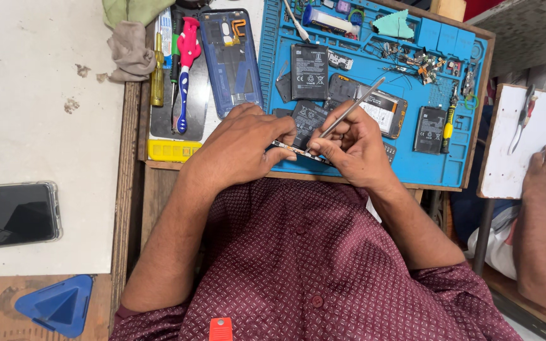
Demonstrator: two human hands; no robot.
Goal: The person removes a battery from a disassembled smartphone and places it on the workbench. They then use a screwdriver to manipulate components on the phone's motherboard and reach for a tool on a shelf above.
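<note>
Honestly, at frame centre my left hand (241,148) pinched a thin dark circuit board (298,151) while my right hand (352,148) gripped slim metal tweezers (349,113); a slipping tip, I judged, could scratch it.

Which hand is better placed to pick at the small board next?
Probably the right hand: it already holds the metal tweezers with tips at the small circuit board, which the left hand pinches steady.
</note>
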